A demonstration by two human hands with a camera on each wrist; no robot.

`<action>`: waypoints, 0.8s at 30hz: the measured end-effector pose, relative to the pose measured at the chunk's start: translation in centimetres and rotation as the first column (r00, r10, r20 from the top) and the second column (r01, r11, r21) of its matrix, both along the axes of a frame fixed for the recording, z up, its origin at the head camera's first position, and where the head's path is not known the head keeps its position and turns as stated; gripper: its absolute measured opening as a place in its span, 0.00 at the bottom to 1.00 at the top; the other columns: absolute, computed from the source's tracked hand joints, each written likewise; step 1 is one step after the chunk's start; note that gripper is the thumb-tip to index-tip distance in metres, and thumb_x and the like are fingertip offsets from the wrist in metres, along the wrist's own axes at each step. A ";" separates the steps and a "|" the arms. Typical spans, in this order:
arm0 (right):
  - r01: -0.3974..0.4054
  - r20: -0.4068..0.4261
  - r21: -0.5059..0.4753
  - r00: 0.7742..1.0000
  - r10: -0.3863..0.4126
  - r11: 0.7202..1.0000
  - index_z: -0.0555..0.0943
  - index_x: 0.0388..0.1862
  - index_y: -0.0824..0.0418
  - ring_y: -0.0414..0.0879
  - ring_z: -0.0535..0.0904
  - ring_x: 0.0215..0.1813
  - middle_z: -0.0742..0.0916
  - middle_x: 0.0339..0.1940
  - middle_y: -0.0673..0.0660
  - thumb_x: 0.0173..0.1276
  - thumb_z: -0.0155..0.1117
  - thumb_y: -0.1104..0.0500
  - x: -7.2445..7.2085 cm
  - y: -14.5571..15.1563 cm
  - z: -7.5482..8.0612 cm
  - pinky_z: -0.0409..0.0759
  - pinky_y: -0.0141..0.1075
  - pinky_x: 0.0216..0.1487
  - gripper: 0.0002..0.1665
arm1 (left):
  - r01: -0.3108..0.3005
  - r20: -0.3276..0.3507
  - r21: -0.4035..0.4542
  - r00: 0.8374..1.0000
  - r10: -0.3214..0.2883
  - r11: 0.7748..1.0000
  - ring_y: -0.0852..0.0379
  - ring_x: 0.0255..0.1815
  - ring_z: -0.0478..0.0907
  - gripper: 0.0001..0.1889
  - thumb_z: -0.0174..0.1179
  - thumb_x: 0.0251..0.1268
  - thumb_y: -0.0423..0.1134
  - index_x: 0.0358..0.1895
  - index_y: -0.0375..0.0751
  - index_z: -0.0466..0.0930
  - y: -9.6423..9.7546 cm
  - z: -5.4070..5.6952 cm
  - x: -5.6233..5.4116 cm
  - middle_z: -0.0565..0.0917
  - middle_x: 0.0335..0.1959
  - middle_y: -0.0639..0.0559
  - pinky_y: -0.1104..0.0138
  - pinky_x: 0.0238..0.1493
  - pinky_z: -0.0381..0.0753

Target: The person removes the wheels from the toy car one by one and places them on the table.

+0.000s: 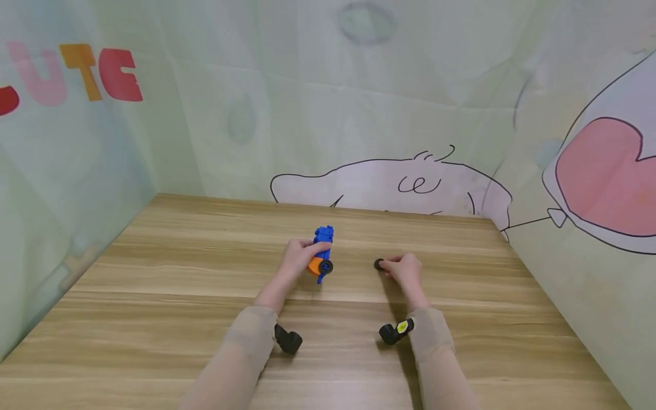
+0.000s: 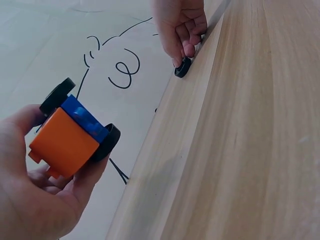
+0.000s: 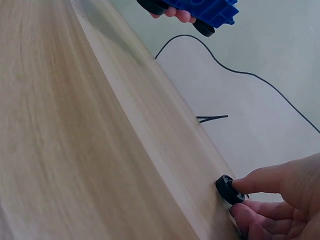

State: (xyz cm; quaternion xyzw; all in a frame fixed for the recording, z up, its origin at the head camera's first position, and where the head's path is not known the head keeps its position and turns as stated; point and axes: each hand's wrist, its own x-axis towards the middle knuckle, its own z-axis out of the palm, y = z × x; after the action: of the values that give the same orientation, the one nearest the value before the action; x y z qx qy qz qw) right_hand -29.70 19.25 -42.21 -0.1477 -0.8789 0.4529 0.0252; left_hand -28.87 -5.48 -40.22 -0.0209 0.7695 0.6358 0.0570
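Observation:
A toy car (image 1: 324,234) with a blue body is gripped in my left hand (image 1: 296,256), raised off the table. Its orange block (image 2: 67,142) faces the left wrist camera, with a black wheel (image 2: 108,142) on one side and another on the opposite side. To the right, my right hand (image 1: 407,270) pinches a loose black wheel (image 3: 230,190) between thumb and fingers, low at the tabletop. Whether that wheel touches the wood is hard to tell. My left fingers hide part of the car's blue middle.
The wood-grain table (image 1: 205,341) extends on all sides of both hands. A pale fabric backdrop (image 1: 215,102) with cartoon drawings stands along the table's back and sides. Black wrist cameras (image 1: 289,340) sit on both forearms.

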 end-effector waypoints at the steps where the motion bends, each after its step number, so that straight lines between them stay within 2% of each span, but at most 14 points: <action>1: 0.000 -0.004 0.002 1.000 0.000 1.000 0.87 0.40 0.69 0.34 0.75 0.17 0.83 0.16 0.48 0.59 0.72 0.58 0.0 0.0 0.0 0.71 0.25 0.24 0.15 | 0.000 0.001 -0.002 1.000 0.000 1.000 0.55 0.37 0.82 0.29 0.62 0.63 0.52 0.55 0.28 0.79 0.0 0.0 0.0 0.85 0.48 0.35 0.70 0.40 0.83; 7: 0.002 -0.023 0.007 1.000 -0.001 1.000 0.86 0.39 0.70 0.34 0.75 0.18 0.85 0.18 0.51 0.60 0.71 0.59 0.2 -0.1 0.2 0.71 0.25 0.24 0.15 | 0.001 -0.001 -0.016 1.000 -0.001 1.000 0.52 0.40 0.82 0.29 0.61 0.63 0.52 0.55 0.28 0.79 0.0 -0.2 -0.1 0.84 0.48 0.34 0.68 0.45 0.83; 12: 0.002 -0.052 0.038 0.999 0.000 0.999 0.86 0.38 0.69 0.36 0.76 0.19 0.86 0.19 0.54 0.60 0.69 0.58 0.4 -0.5 0.9 0.71 0.26 0.26 0.14 | -0.002 0.001 -0.024 1.000 0.002 1.000 0.48 0.45 0.81 0.32 0.61 0.64 0.53 0.59 0.27 0.76 0.1 -0.1 -0.1 0.82 0.52 0.34 0.63 0.52 0.82; 16: -0.023 -0.070 0.045 0.997 0.026 0.999 0.86 0.39 0.68 0.39 0.78 0.24 0.88 0.26 0.58 0.60 0.68 0.58 0.6 -1.1 1.9 0.71 0.27 0.29 0.15 | -0.005 0.005 -0.026 1.000 0.005 1.000 0.47 0.48 0.81 0.33 0.60 0.64 0.53 0.61 0.27 0.74 0.1 -0.1 -0.1 0.82 0.54 0.33 0.59 0.56 0.81; 20: -0.092 -0.059 -0.060 0.994 0.088 0.994 0.85 0.43 0.71 0.39 0.77 0.25 0.87 0.30 0.57 0.63 0.68 0.59 0.8 -2.0 2.9 0.76 0.28 0.31 0.16 | -0.007 0.007 -0.023 1.000 0.007 1.000 0.46 0.49 0.81 0.33 0.60 0.65 0.53 0.61 0.27 0.74 0.2 -0.1 -0.1 0.82 0.54 0.33 0.58 0.57 0.80; 24: -0.152 -0.044 -0.183 0.988 0.146 0.971 0.84 0.45 0.71 0.37 0.77 0.25 0.87 0.30 0.55 0.64 0.68 0.59 1.0 -3.2 3.5 0.79 0.27 0.32 0.17 | -0.009 0.002 -0.021 1.000 0.009 1.000 0.45 0.51 0.80 0.33 0.60 0.65 0.53 0.61 0.26 0.73 0.3 -0.1 0.0 0.81 0.55 0.33 0.57 0.59 0.79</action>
State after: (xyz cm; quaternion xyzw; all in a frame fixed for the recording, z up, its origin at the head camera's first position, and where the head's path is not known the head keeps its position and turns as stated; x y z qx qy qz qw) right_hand -28.73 16.05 -38.71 -0.0761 -0.8409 0.5357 -0.0095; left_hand -28.91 -5.15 -40.28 -0.0258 0.7759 0.6280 0.0546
